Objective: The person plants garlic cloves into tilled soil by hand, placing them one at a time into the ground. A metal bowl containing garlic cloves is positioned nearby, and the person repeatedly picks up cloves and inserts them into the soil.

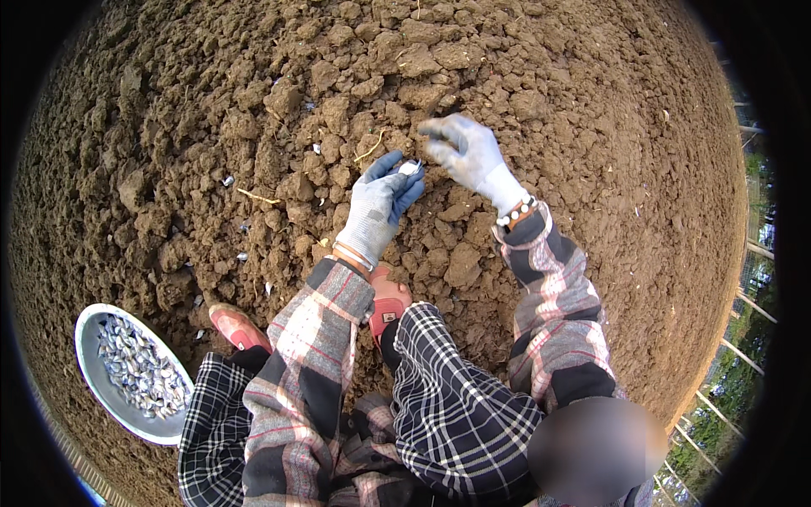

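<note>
My left hand [380,199], in a grey-blue coated work glove, holds a small whitish piece that looks like a garlic clove [410,168] between thumb and fingers. It is just above the clods of brown soil [466,265]. To the right and slightly farther out is my right hand [466,152], gloved the same way and blurred by motion. Its thumb and fingers are spread, and nothing shows between them. Several pale pieces like cloves lie scattered on the soil to the left, among them one piece [317,149] near my left hand.
A grey metal basin [89,329] with many clove-like pieces [142,367] stands on the soil at lower left. My red shoes [237,326] are planted among the clods. Dry straw [258,196] lies nearby. Poles [757,307] and greenery line the field's right edge.
</note>
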The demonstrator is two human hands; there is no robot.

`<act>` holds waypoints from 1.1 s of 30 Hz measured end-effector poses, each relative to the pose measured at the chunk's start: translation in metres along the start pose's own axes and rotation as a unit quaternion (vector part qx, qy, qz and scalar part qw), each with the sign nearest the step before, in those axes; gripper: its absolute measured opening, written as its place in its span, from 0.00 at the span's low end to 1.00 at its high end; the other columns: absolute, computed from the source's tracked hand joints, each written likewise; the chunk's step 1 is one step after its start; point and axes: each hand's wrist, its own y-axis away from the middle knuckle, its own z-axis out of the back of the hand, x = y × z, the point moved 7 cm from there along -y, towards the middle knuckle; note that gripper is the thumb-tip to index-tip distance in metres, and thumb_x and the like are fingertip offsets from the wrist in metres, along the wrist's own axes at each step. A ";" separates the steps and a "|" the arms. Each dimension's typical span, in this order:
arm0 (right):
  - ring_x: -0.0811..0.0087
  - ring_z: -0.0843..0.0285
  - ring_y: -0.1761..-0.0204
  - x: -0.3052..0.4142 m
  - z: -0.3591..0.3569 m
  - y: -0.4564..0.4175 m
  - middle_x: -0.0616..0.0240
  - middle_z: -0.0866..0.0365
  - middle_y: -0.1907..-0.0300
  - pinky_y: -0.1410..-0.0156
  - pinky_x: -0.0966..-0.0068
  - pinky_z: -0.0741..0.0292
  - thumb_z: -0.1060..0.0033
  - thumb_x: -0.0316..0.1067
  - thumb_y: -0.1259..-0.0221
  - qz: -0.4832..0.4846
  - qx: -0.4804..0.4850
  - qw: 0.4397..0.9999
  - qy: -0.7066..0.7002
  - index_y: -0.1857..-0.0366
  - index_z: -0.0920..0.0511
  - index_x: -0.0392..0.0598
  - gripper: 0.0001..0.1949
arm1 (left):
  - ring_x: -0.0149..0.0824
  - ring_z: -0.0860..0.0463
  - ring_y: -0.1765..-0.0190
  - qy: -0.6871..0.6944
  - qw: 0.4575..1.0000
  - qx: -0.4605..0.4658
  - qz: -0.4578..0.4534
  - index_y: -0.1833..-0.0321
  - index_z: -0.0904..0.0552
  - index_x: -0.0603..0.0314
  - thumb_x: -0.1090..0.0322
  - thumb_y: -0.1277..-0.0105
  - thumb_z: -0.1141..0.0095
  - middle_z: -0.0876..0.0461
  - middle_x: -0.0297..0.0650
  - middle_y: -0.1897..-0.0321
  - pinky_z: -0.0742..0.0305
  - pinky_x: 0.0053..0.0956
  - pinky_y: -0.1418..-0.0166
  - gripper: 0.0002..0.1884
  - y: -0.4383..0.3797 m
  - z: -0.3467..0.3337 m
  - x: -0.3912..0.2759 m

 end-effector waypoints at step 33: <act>0.65 0.25 0.52 -0.099 -0.048 -0.031 0.68 0.22 0.55 0.50 0.64 0.28 0.49 0.35 0.38 0.047 0.098 0.873 0.475 0.54 0.20 0.53 0.11 | 0.37 0.14 0.56 -0.022 0.999 -0.021 0.017 0.38 0.28 0.64 0.65 0.26 0.52 0.17 0.44 0.53 0.15 0.29 0.55 0.17 0.050 0.078 -0.013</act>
